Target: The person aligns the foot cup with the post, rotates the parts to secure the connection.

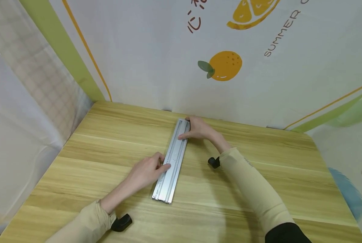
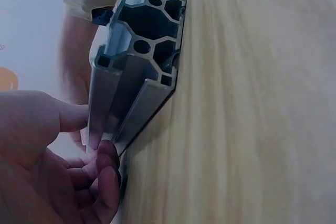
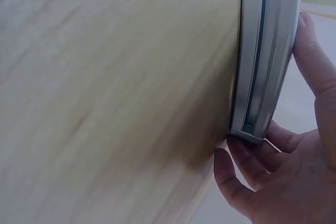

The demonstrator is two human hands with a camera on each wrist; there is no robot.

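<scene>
On the bar [image 1: 176,152], pinched by fingers [image 2: 108,187] of both hands [image 1: 147,169] [image 1: 199,129], hollows [image 2: 149,23] show only from the left wrist.

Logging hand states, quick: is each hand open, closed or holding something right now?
Left hand: holding the metal profile by its left edge.
Right hand: holding the same profile near its far end.

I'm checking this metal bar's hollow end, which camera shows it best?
Left wrist: the hollow end faces the camera, its holes and slots clear. The head view shows the metal bar from above, that end small; the right wrist view shows a slotted side and opposite end.
</scene>
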